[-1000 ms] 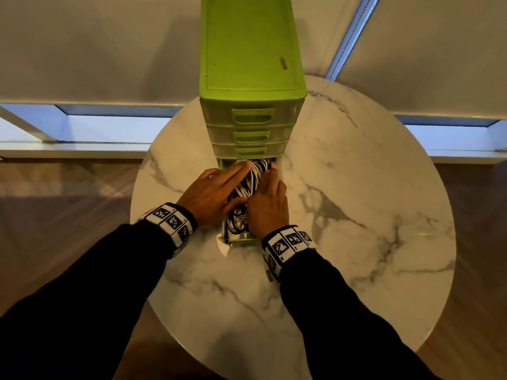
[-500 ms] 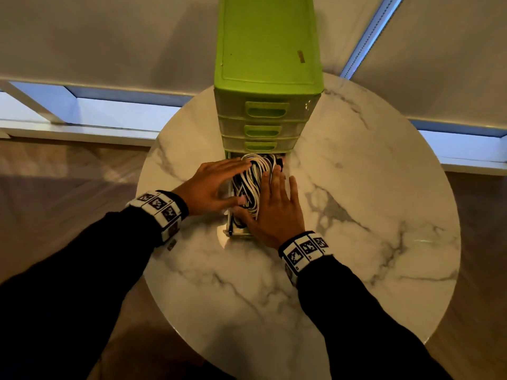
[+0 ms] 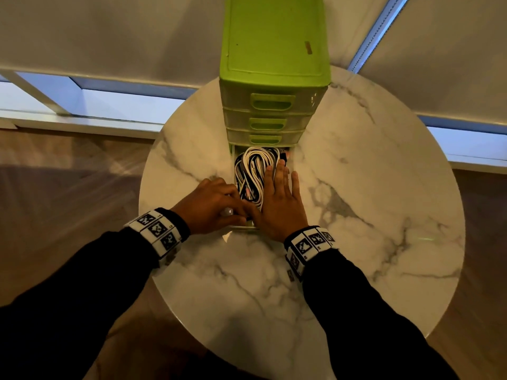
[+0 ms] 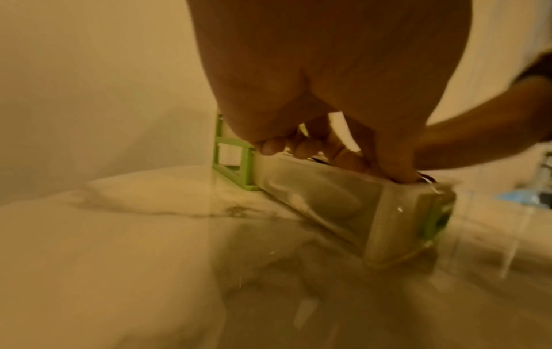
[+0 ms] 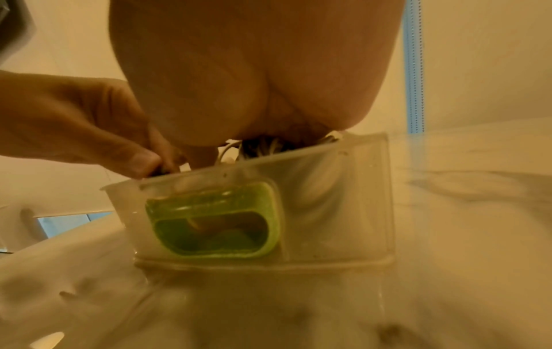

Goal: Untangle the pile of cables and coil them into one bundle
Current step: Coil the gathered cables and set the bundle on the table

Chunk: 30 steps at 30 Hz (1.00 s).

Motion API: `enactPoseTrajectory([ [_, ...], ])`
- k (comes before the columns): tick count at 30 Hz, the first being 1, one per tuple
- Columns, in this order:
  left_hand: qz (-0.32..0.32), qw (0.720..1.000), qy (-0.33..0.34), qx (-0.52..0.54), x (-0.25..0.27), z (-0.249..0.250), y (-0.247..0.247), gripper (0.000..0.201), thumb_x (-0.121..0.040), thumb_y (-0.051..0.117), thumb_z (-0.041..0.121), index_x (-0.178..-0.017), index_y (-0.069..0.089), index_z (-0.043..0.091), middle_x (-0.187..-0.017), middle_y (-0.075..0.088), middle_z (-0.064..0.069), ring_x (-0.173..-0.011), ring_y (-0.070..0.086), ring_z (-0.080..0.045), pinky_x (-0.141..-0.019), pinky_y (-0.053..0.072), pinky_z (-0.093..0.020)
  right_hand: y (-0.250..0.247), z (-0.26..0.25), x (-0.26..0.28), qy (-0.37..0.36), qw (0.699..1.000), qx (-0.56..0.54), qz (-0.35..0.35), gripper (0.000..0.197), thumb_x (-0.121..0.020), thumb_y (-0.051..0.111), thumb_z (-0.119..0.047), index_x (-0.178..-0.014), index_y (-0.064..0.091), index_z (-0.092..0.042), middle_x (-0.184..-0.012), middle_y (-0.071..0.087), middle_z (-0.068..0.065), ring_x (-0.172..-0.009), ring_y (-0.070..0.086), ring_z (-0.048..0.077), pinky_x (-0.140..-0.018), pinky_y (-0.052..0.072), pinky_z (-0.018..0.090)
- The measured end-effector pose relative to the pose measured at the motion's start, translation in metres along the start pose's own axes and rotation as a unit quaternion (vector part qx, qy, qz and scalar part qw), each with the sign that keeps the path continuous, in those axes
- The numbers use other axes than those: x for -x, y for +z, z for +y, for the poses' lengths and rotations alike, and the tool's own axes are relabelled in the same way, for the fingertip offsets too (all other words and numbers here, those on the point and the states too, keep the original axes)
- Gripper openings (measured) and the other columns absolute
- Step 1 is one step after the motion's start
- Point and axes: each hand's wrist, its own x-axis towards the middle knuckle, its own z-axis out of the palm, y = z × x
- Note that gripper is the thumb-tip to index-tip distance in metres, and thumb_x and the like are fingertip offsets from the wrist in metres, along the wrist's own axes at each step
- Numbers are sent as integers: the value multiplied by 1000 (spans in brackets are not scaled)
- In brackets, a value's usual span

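A pile of white and black cables [image 3: 253,171] lies in the pulled-out bottom drawer [image 3: 244,228] of a green drawer unit [image 3: 274,37]. My left hand [image 3: 219,207] sits at the drawer's near left corner with its fingers curled into the pile. In the right wrist view its thumb [image 5: 143,163] pinches a dark cable against the clear drawer front [image 5: 328,189]. My right hand [image 3: 279,198] lies flat, fingers straight, on the right side of the cables [image 5: 262,146]. The hands hide the near part of the pile.
The drawer unit stands at the back middle of a round marble table [image 3: 370,201]; its three upper drawers [image 3: 271,101] are shut. Bare tabletop shows to the left, right and front. Wooden floor lies beyond the table's edge, with blinds and windows behind.
My left hand has drawn back from lying flat on the cables to the drawer's near left corner and curled its fingers. The right hand has slid slightly nearer and stays flat.
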Motion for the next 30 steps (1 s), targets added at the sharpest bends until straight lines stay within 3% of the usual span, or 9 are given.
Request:
enactPoseTrajectory([
  [6,-69,979,-176,-82,-23,23,-6,28,-75,73,63,-83,74,36,-96,50,17,-105,39,-15,-81,21,-35,-4,-1,2,2,1000,-30,-3,92,-92,2,-66,-158,0,-1,-164,-9,26,-155,-10,32,-123,-15,47],
  [10,-54,976,-198,-68,-20,26,0,28,-75,76,54,-79,59,31,-100,44,16,-108,40,-19,-82,24,-36,-2,-6,4,8,999,-40,34,86,-96,9,-59,-158,7,0,-165,-7,25,-155,-8,32,-123,-13,47],
  [15,-34,970,-203,126,-20,20,1,40,-69,88,30,-77,48,31,-95,46,9,-90,42,-16,-79,32,-33,3,-7,6,-21,998,-26,55,80,-99,17,-53,-158,10,-1,-167,1,20,-156,-2,29,-126,-3,46],
  [18,52,932,-214,288,-24,3,-10,62,-59,96,15,-98,50,28,-97,46,3,-80,45,-11,-68,43,-28,1,-8,0,-15,998,-53,33,82,-96,11,-54,-159,8,-2,-167,-2,17,-156,-6,26,-126,-4,39],
  [20,70,931,-238,266,-30,-5,-12,101,-52,100,23,-130,36,35,-120,38,-2,-101,46,-12,-79,47,-21,0,-7,-1,-11,997,-66,27,79,-98,12,-52,-159,8,-3,-168,-4,15,-156,-7,24,-126,-4,36],
  [22,81,915,-243,312,-39,-10,-10,123,-52,96,31,-146,17,36,-141,27,-6,-125,39,-20,-94,46,-30,3,-5,0,-19,997,-69,30,77,-99,11,-53,-159,8,-5,-168,-3,14,-156,-6,24,-127,-2,37],
  [25,188,853,-267,407,-57,-22,-17,99,-69,85,18,-141,17,21,-151,25,-6,-137,35,-24,-102,46,-40,6,-2,1,-47,995,-69,49,74,-99,11,-52,-161,5,-11,-168,-1,17,-156,-4,27,-126,6,44],
  [28,184,882,-251,355,-77,-36,-24,98,-72,91,23,-141,22,18,-152,31,-1,-141,35,-17,-114,37,-37,0,-1,4,-67,995,-62,42,80,-99,19,-63,-161,-3,-18,-167,-7,19,-155,-8,31,-125,5,48],
  [30,178,893,-251,329,-85,-40,-24,109,-60,96,38,-142,28,19,-148,39,0,-136,44,-16,-112,42,-40,-7,1,6,-78,996,-49,-14,111,-84,32,-86,-159,-12,-17,-165,-17,19,-153,-17,33,-126,-3,47],
])
